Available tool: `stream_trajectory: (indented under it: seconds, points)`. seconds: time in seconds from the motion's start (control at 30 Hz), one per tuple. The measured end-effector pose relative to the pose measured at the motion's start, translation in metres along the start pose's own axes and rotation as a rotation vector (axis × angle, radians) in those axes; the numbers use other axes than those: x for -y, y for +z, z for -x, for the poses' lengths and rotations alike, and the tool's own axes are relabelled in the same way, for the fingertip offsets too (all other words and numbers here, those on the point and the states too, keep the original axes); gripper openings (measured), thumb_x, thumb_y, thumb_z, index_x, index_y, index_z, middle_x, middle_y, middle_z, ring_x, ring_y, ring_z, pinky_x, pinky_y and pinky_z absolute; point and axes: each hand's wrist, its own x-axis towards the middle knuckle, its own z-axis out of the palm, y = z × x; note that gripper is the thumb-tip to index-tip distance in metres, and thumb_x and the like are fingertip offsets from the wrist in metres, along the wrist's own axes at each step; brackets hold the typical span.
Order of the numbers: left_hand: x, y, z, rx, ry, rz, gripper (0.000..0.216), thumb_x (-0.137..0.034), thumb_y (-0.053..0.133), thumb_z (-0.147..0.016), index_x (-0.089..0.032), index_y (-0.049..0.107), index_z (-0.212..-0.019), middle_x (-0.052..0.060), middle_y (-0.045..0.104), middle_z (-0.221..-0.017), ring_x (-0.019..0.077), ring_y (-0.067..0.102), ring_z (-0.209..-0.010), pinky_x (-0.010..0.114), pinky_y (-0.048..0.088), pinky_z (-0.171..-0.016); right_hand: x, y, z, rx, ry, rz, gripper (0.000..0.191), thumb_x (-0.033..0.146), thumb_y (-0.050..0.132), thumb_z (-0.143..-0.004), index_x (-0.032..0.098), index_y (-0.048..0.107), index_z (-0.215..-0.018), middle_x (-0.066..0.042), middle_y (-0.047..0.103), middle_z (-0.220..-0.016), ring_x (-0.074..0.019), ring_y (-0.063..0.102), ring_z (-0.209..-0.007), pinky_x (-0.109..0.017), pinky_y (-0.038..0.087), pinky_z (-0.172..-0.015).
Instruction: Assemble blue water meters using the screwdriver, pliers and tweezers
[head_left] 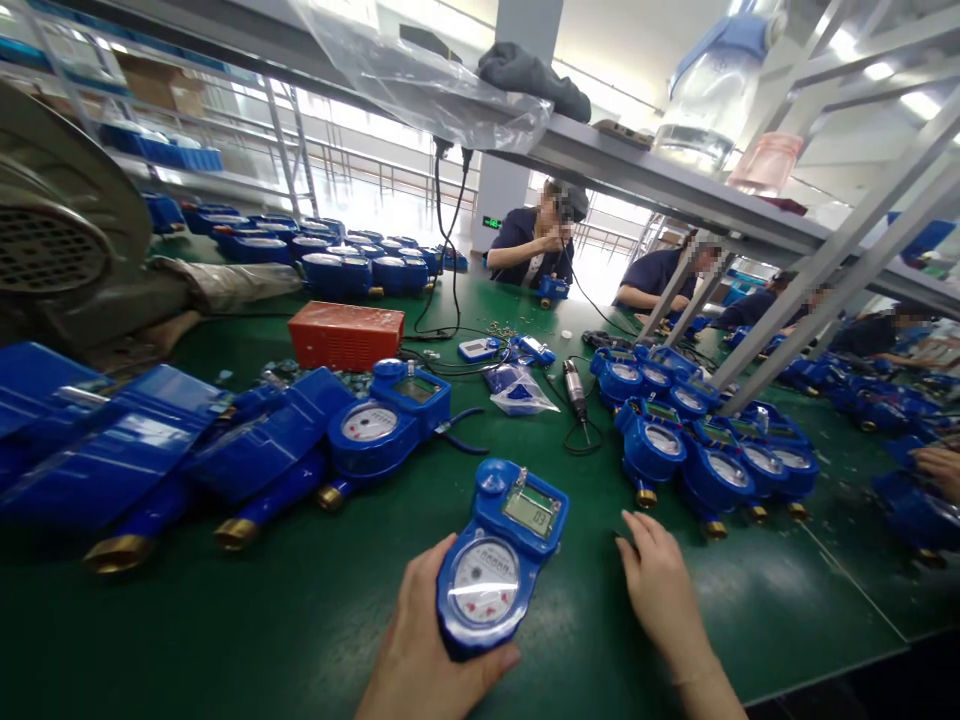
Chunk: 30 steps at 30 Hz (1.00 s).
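My left hand (424,650) cups a blue water meter (499,555) from its left side and below, holding it over the green mat (315,610). The meter has a round white dial near me and a small grey display beyond it. My right hand (660,585) lies on the mat just right of the meter, fingers together and pointing away. Something small and dark lies at its fingertips; I cannot make it out. More blue meters sit in a row on the left (375,430) and in a cluster on the right (705,450).
An orange box (346,335), a clear bag of blue parts (517,390) and an electric screwdriver (575,388) on a cable lie mid-table. A metal shelf (675,185) runs overhead on slanted struts. Several other people sit at the far side and right. The table's edge is near right.
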Motion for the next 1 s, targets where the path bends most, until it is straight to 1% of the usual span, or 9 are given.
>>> stream_trajectory:
  seconds: [0.2,0.33,0.47,0.57,0.67,0.73,0.83,0.9,1.0]
  points:
    - [0.011,0.015,0.012,-0.099,0.011,0.144,0.093,-0.022,0.077,-0.047,-0.025,0.035,-0.130,0.011,0.042,-0.131,0.0358,0.044,-0.120,0.052,0.037,-0.102,0.056,0.012,-0.049,0.201,-0.188,-0.271,0.029,0.028,0.045,-0.089,0.021,0.061,-0.112,-0.008,0.063,-0.111,-0.0216,0.057,-0.105,-0.036,0.047,-0.093]
    - [0.023,0.015,0.014,-0.031,0.055,0.235,0.097,-0.030,0.080,-0.048,-0.024,0.034,-0.133,0.015,0.037,-0.136,0.0378,0.041,-0.123,0.053,0.037,-0.101,0.090,0.037,-0.100,0.299,-0.283,-0.405,0.025,0.028,0.049,-0.091,0.016,0.059,-0.110,-0.007,0.064,-0.104,-0.0182,0.061,-0.095,-0.039,0.050,-0.086]
    - [0.025,0.012,0.011,0.032,0.036,0.280,0.100,-0.022,0.079,-0.045,-0.023,0.031,-0.133,0.014,0.046,-0.131,0.0352,0.049,-0.117,0.046,0.043,-0.097,0.133,0.064,-0.147,0.354,-0.377,-0.444,0.033,0.035,0.056,-0.088,0.016,0.054,-0.115,-0.008,0.057,-0.116,-0.0203,0.058,-0.101,-0.043,0.048,-0.087]
    - [0.017,0.005,0.007,0.073,-0.020,0.305,0.098,-0.012,0.074,-0.045,-0.026,0.030,-0.132,0.011,0.052,-0.127,0.0332,0.052,-0.115,0.045,0.043,-0.098,0.164,0.076,-0.166,0.360,-0.377,-0.445,0.034,0.034,0.055,-0.089,0.016,0.052,-0.117,-0.008,0.055,-0.119,-0.0206,0.057,-0.102,-0.042,0.049,-0.086]
    - [0.008,-0.004,0.003,0.089,-0.073,0.309,0.091,-0.014,0.072,-0.051,-0.025,0.030,-0.132,0.011,0.053,-0.127,0.0334,0.051,-0.116,0.049,0.039,-0.101,0.180,0.083,-0.172,0.345,-0.319,-0.434,0.034,0.035,0.044,-0.094,0.012,0.051,-0.118,-0.007,0.054,-0.117,-0.0194,0.057,-0.102,-0.039,0.048,-0.086]
    - [0.004,-0.009,0.000,0.108,-0.093,0.319,0.086,-0.022,0.072,-0.057,-0.024,0.030,-0.133,0.013,0.052,-0.128,0.0335,0.050,-0.118,0.051,0.037,-0.102,0.180,0.085,-0.173,0.344,-0.283,-0.433,0.035,0.035,0.043,-0.094,0.011,0.051,-0.119,-0.007,0.054,-0.118,-0.0192,0.056,-0.102,-0.039,0.048,-0.087]
    - [0.001,-0.010,-0.002,0.101,-0.080,0.327,0.084,-0.028,0.072,-0.060,-0.023,0.032,-0.133,0.013,0.053,-0.128,0.0333,0.050,-0.119,0.050,0.039,-0.102,0.163,0.079,-0.170,0.353,-0.246,-0.458,0.032,0.034,0.053,-0.089,0.016,0.054,-0.115,-0.008,0.055,-0.118,-0.0204,0.056,-0.103,-0.043,0.048,-0.088]
    - [0.001,-0.010,-0.003,0.096,-0.065,0.296,0.084,-0.027,0.074,-0.058,-0.024,0.034,-0.132,0.012,0.054,-0.127,0.0337,0.051,-0.118,0.050,0.039,-0.102,0.139,0.067,-0.163,0.351,-0.208,-0.493,0.028,0.034,0.056,-0.088,0.017,0.057,-0.110,-0.007,0.056,-0.117,-0.0213,0.055,-0.106,-0.045,0.046,-0.091]
    - [0.004,-0.015,-0.009,0.192,-0.062,0.254,0.086,-0.027,0.074,-0.060,-0.025,0.030,-0.134,0.011,0.053,-0.129,0.0341,0.050,-0.118,0.052,0.038,-0.102,0.088,0.036,-0.137,0.300,-0.076,-0.590,0.028,0.035,0.058,-0.086,0.017,0.058,-0.106,-0.007,0.056,-0.116,-0.0211,0.054,-0.106,-0.045,0.044,-0.092]
